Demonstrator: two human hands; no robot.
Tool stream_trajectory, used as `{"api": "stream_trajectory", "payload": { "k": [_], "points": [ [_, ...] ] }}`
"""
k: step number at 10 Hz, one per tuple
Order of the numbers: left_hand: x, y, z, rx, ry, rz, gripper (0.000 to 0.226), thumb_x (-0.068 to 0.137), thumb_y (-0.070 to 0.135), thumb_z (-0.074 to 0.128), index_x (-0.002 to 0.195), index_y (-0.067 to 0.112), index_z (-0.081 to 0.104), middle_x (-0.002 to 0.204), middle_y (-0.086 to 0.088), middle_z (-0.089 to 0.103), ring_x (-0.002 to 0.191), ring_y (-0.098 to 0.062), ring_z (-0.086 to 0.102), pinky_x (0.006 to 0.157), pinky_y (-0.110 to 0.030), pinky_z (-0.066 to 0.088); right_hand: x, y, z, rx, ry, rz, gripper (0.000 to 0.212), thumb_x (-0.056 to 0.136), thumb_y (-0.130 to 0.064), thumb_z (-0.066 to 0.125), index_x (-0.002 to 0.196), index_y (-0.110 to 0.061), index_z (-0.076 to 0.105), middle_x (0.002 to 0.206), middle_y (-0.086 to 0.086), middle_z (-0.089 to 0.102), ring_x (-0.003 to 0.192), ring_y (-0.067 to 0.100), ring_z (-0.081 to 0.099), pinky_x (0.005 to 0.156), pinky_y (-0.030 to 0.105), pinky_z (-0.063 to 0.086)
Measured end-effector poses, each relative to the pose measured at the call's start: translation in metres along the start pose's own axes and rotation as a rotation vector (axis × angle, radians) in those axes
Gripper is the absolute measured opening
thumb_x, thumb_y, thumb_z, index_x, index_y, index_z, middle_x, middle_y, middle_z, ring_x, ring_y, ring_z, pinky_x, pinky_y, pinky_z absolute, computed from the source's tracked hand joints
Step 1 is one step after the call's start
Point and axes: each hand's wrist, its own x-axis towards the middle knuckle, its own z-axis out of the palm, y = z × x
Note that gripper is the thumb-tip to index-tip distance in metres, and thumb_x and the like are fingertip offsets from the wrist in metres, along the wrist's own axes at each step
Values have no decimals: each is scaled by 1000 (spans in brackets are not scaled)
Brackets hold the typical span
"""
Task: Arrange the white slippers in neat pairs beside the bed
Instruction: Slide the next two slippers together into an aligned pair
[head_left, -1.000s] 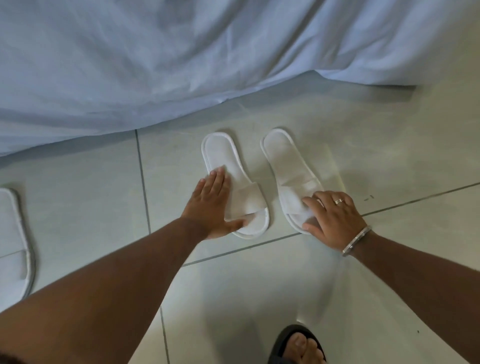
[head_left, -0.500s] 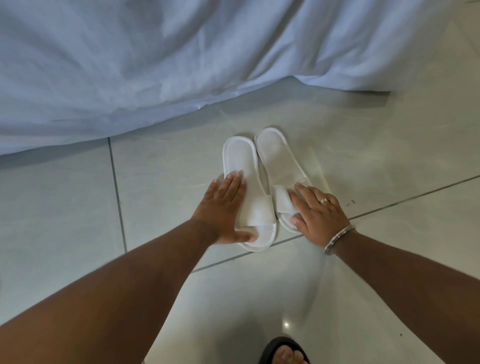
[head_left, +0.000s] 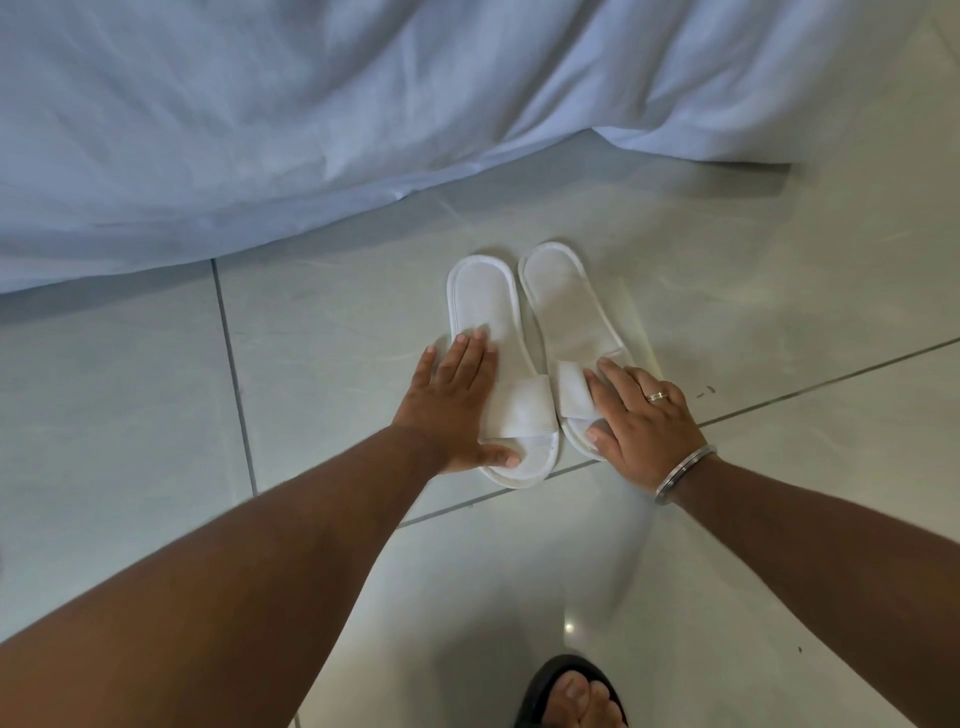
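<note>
Two white open-toe slippers lie side by side on the tiled floor just in front of the bed's hanging sheet (head_left: 311, 130). Their heels point to the bed and their inner edges almost touch. My left hand (head_left: 452, 405) presses on the left slipper (head_left: 485, 306), fingers on its insole and thumb at the toe end. My right hand (head_left: 644, 421), with a ring and a bangle, covers the strap and toe of the right slipper (head_left: 561, 301).
The pale blue-white sheet drapes down to the grey tile floor (head_left: 779, 291) across the top of the view. My foot in a black sandal (head_left: 576, 696) stands at the bottom edge, close behind the pair.
Both hands have slid the two slippers together, from a gap apart to side by side. The view has shifted right, so the slipper at the far left is out of sight.
</note>
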Motion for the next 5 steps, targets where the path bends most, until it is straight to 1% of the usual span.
{"api": "stream_trajectory", "payload": {
  "k": [2, 3, 4, 5],
  "points": [
    [1, 1, 1, -13, -17, -6, 133, 70, 83, 54, 152, 14, -25, 160, -5, -33, 147, -22, -30, 121, -52, -9, -1, -2, 2, -31, 8, 13, 67, 81, -45, 45, 141, -15, 36, 147, 11, 42, 119, 34, 48, 84, 45, 42],
    [0, 1, 0, -5, -28, -10, 134, 69, 83, 54, 152, 14, -25, 160, -6, -33, 147, -22, -30, 121, -52, -10, -1, -2, 1, -39, -40, 13, 67, 81, -45, 44, 140, -14, 37, 147, 12, 42, 119, 35, 49, 84, 45, 42],
    [-6, -4, -7, -38, -2, 0, 131, 69, 85, 51, 152, 16, -24, 161, -6, -32, 147, -23, -30, 121, -52, -12, -3, -7, -13, -31, -61, 13, 70, 81, -47, 49, 142, -14, 38, 149, 11, 40, 122, 34, 49, 89, 45, 40],
    [-22, -15, -7, -55, 115, -10, 125, 71, 86, 43, 152, 18, -24, 162, -7, -28, 148, -24, -27, 122, -51, -11, -6, -9, -31, -21, 34, -16, 70, 82, -49, 49, 142, -13, 38, 151, 11, 37, 125, 33, 48, 94, 46, 39]
  ]
}}
